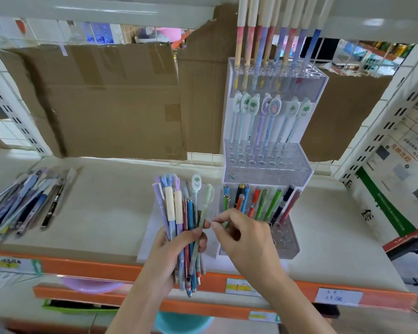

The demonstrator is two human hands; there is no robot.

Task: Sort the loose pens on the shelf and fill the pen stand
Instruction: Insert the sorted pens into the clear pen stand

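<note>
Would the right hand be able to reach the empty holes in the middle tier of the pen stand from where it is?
Probably yes: the right hand holds nothing and nothing stands between it and the middle tier, whose front holes are open.

This is a shop. Pens stand for sale in a clear pen stand (267, 131) on a shelf (106, 213), and price labels (338, 296) stick on its near orange edge.

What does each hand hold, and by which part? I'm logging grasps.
Left hand grips a bundle of pens around mid-barrel. Right hand holds nothing visible.
</note>
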